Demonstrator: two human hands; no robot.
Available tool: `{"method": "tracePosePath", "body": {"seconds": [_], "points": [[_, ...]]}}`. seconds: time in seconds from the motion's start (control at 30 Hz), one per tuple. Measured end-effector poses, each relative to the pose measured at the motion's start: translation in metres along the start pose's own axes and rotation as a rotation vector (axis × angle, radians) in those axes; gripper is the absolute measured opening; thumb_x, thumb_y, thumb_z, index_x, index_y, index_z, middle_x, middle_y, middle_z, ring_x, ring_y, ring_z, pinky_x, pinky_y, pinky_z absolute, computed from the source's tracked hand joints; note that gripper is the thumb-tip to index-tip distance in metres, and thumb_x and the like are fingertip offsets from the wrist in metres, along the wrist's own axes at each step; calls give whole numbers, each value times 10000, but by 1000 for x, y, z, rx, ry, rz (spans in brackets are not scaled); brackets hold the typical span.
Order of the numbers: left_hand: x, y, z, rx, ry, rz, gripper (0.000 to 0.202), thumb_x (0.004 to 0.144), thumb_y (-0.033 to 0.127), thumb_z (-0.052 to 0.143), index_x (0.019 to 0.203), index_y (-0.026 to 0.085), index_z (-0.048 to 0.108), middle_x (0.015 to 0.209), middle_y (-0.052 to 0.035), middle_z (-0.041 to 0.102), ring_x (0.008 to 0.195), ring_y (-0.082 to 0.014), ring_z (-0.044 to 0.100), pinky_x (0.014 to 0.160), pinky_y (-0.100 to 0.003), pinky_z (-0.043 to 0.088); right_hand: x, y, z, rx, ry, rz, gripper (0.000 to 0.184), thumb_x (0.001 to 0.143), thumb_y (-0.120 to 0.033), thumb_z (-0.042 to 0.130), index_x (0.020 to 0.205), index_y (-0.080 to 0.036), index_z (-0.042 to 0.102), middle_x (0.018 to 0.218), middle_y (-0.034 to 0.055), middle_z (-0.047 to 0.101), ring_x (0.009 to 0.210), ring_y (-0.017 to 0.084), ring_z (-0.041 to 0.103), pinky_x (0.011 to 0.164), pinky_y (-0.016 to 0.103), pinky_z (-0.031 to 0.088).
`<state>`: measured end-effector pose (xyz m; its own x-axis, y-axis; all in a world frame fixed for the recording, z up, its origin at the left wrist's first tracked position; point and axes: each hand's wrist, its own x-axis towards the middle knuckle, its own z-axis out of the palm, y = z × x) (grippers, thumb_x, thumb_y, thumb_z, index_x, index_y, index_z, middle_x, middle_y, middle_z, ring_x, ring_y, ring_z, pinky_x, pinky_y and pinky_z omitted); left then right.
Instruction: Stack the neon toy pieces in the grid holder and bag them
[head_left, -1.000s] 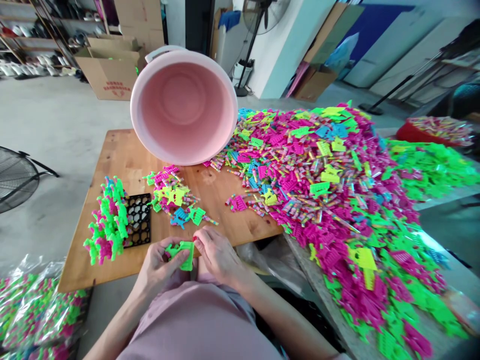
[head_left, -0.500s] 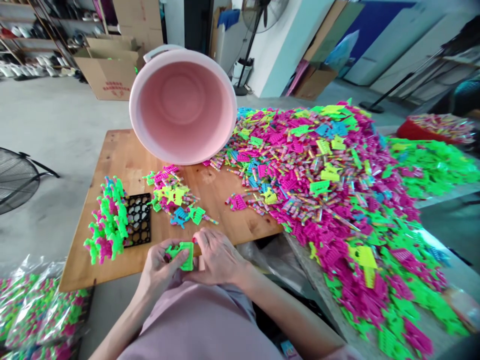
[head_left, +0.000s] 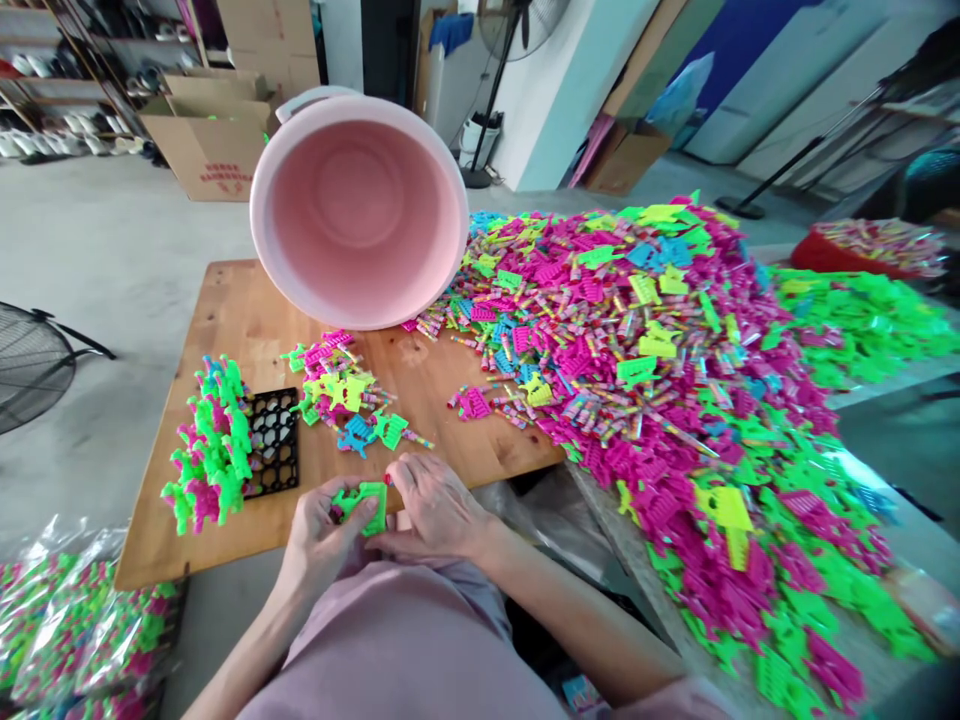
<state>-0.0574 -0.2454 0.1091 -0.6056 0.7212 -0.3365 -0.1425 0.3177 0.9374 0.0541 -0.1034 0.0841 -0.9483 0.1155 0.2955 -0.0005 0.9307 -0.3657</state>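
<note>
At the front edge of the wooden board, my left hand [head_left: 319, 530] grips a bright green plastic animal-shaped toy [head_left: 372, 507] between thumb and fingers. My right hand [head_left: 436, 508] is closed beside it, fingertips pinched at a small red bit at the toy's upper right corner; the fingers mostly hide what they hold. Just beyond the hands lies a small heap of pink, yellow, blue and green toys [head_left: 341, 388] with thin printed sticks. To the left, a black grid tray [head_left: 292, 440] has green and pink animal-shaped toys [head_left: 217, 440] standing in rows at its left side.
A pink tub [head_left: 360, 200] lies tipped on the wooden board [head_left: 232, 300], its mouth facing me. A large mound of toys and sticks [head_left: 600, 330] covers the right side. Filled clear bags [head_left: 67, 620] sit low at left, near a fan [head_left: 34, 365]. A carton [head_left: 199, 150] stands behind.
The view has shifted slightly. Both hands stay in nearly the same place around the green toy, with the red bit at my right fingertips showing a little less.
</note>
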Motion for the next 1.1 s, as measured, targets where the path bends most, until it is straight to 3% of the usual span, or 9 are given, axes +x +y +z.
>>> {"method": "tracePosePath", "body": {"seconds": [0.3, 0.47, 0.53, 0.6, 0.73, 0.83, 0.93, 1.0, 1.1], "points": [[15, -9, 1, -63, 46, 5, 424, 657, 432, 779, 917, 112, 683, 472, 66, 505, 397, -53, 373, 394, -176, 272, 2, 6, 14, -116, -8, -64, 571, 938, -681, 279, 870, -167, 517, 789, 75, 569, 750, 224, 529, 679, 345, 402], [25, -11, -1, 96, 2, 40, 460, 705, 513, 709, 959, 131, 665, 581, 21, 605, 443, -96, 475, 440, -209, 382, 2, 6, 15, -47, -56, 17, 575, 901, -684, 409, 986, -131, 543, 896, 104, 602, 852, 245, 558, 765, 368, 454], [36, -12, -12, 221, 34, 79, 500, 721, 561, 664, 1005, 150, 648, 631, 5, 640, 487, -130, 533, 476, -236, 430, 2, 20, 3, -41, -33, 50, 613, 895, -652, 470, 1187, -115, 510, 1074, 137, 599, 1004, 259, 553, 866, 385, 458], [51, -14, -27, 383, 109, 154, 513, 717, 590, 639, 1020, 177, 641, 678, -2, 664, 532, -152, 562, 512, -253, 449, 0, 45, -14, -114, 8, 172, 530, 951, -501, 493, 1334, -140, 440, 1236, 146, 550, 1142, 260, 509, 954, 394, 433], [81, -22, -45, 634, 161, 307, 414, 746, 585, 573, 896, 207, 649, 726, -11, 683, 537, -158, 557, 533, -269, 440, -9, 101, -37, -345, -35, 499, 364, 925, -201, 556, 1282, -140, 528, 1200, 149, 565, 1126, 298, 512, 953, 453, 443], [90, -29, -34, 777, 334, 502, 371, 813, 506, 521, 924, 181, 664, 886, -89, 685, 775, -243, 634, 702, -352, 495, -14, 123, -28, -364, -63, 467, 364, 894, -121, 561, 1256, -163, 557, 1191, 127, 568, 1123, 276, 519, 966, 430, 458], [88, -30, -10, 943, 602, 684, 324, 873, 417, 509, 994, 179, 690, 1070, -142, 640, 991, -322, 582, 872, -489, 460, -17, 130, -7, -358, 52, 389, 387, 924, -62, 454, 1286, -169, 537, 1192, 124, 570, 1143, 238, 524, 967, 376, 474], [85, -26, 5, 926, 603, 785, 259, 881, 376, 541, 991, 195, 691, 1081, -124, 637, 994, -302, 580, 899, -489, 457, -16, 131, 0, -333, 183, 407, 342, 950, -81, 409, 1243, -157, 569, 1135, 130, 602, 1100, 236, 555, 941, 368, 484], [80, -12, 25, 756, 423, 871, 213, 882, 331, 574, 1036, 215, 665, 1029, -86, 646, 963, -237, 615, 904, -409, 487, -13, 122, -9, -140, 424, 544, 292, 991, -163, 371, 1028, -152, 660, 954, 105, 664, 922, 213, 620, 843, 325, 495]]}}
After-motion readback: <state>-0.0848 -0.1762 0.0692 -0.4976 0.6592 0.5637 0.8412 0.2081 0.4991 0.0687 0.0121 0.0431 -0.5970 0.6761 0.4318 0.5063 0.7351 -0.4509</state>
